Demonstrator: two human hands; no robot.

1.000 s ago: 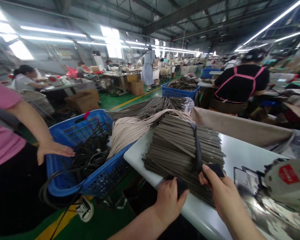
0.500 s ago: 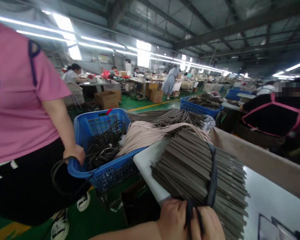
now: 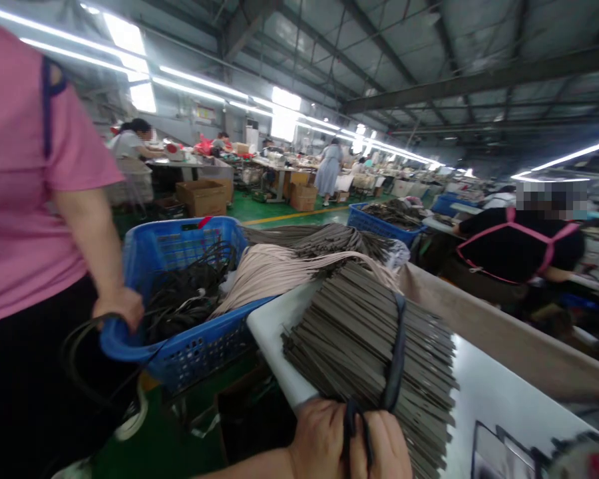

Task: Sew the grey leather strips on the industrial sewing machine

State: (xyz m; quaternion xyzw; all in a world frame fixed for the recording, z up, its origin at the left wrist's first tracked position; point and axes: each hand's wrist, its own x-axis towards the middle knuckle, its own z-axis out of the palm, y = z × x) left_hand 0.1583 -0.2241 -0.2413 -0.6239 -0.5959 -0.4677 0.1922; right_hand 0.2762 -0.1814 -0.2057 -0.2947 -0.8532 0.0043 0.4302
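Note:
A dark fabric strap (image 3: 396, 359) crosses over a broad bundle of grey-brown flat strips (image 3: 344, 326). The bundle lies on the white machine table (image 3: 484, 376). At the near edge of that table, my left hand (image 3: 318, 431) and my right hand (image 3: 387, 444) are drawn close together, both closed on the ends of the strap. Dark loops of it show between my fingers. My fingertips and the lower part of my right hand are partly hidden.
A blue basket (image 3: 190, 352) of dark cords stands left, with beige cords (image 3: 264, 269) draped over its side. A person in a pink shirt (image 3: 54, 179) grips its rim. Part of a sewing machine (image 3: 586, 459) shows at lower right; a beige cloth panel (image 3: 504, 326) runs behind the table.
My hands have come together at the table edge, bringing the strap ends close. The person in pink has taken hold of the basket's rim. The camera view has shifted.

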